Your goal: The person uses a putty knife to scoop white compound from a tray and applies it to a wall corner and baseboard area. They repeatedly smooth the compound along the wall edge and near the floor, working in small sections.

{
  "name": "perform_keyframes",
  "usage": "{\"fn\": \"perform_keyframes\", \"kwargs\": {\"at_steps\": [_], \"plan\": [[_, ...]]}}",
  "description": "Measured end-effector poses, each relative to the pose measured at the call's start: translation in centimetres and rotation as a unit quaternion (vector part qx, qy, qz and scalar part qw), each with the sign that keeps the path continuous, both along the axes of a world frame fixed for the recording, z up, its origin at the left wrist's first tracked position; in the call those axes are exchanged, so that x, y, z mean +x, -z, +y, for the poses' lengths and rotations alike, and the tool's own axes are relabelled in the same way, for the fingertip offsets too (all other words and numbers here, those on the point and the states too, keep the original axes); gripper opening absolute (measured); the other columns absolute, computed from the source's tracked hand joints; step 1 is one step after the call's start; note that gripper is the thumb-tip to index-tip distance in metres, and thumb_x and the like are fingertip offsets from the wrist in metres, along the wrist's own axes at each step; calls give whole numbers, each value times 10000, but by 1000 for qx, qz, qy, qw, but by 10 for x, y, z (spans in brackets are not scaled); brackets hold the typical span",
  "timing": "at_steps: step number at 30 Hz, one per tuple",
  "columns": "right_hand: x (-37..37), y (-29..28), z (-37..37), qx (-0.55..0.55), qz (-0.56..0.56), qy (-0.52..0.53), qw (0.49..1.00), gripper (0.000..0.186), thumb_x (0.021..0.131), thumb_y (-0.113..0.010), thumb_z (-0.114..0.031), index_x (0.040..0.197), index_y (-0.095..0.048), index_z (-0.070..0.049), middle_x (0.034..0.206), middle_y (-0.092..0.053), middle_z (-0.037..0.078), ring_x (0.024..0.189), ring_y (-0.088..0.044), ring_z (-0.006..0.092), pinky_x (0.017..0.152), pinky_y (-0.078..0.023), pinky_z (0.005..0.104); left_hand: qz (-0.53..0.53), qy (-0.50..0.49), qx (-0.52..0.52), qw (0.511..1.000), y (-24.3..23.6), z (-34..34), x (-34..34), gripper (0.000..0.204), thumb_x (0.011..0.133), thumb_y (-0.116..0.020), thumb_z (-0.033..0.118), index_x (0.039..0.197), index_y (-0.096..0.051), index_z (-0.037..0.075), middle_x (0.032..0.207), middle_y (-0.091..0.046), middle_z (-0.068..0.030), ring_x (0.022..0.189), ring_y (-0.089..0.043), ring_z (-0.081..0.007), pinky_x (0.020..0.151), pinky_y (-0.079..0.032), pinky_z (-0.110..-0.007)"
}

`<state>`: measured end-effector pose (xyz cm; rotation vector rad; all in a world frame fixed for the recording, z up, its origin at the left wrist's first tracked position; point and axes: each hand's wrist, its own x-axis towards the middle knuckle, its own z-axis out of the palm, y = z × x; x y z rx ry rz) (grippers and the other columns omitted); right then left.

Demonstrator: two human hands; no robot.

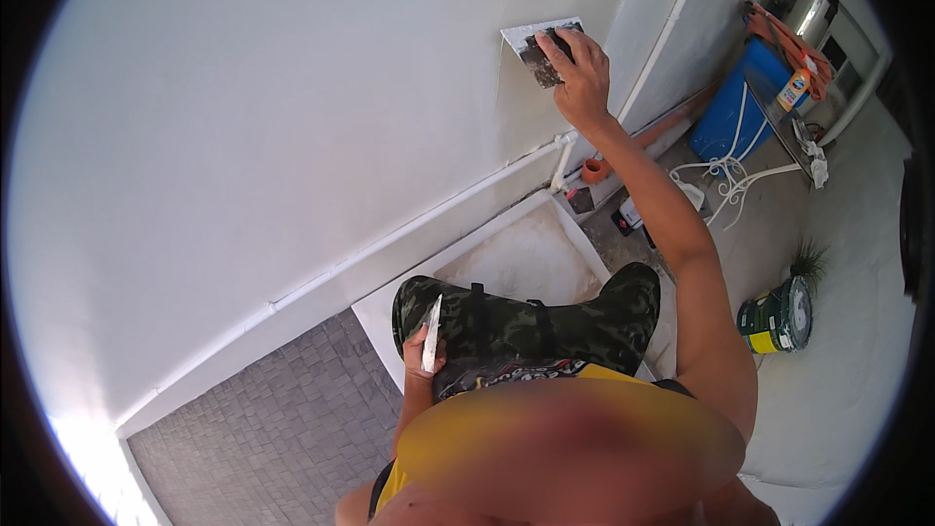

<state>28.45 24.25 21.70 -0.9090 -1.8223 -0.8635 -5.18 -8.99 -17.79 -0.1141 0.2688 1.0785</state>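
Note:
My right hand point(581, 78) is stretched out to the white wall point(321, 107), its fingers closed on a wide putty knife point(542, 59). The knife's face is dark and smeared, and white putty lines its upper edge, which is at the wall surface. My left hand point(419, 351) is low by my thigh, closed round a flat, white-coated scraper point(432, 331) seen nearly edge-on; its exact kind is hard to tell. My legs, in camouflage trousers point(516, 323), are bent over a white shallow basin point(584, 239).
A white pipe point(390, 234) runs along the wall's foot and meets a vertical one. At right are a blue bin point(726, 131), a white scrolled metal stand point(745, 170), an orange-and-white bottle point(794, 90) and a paint bucket point(776, 319). Grey paving point(263, 419) lies at lower left.

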Motion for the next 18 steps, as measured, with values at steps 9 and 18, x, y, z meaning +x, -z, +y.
{"fn": "perform_keyframes", "kwargs": {"at_steps": [9,18], "plan": [[-2,-107,48,125,29,-28,991,566,827,-575,105,1345,-658,-107,1295,-607,189,1168,-563,408,1034,-446,506,-45,6,33,998,6,3,-2,351,1046,-533,257,1300,-579,19,766,-621,-78,508,-505,-155,448,-446,-277],[-20,167,23,-64,84,-70,992,853,697,-576,161,1466,-583,-209,1447,-457,191,1336,-425,465,1147,-353,548,-9,20,6,1000,-3,5,-2,318,1011,-596,292,1182,-619,25,737,-608,-71,499,-500,-162,417,-416,-291]]}}
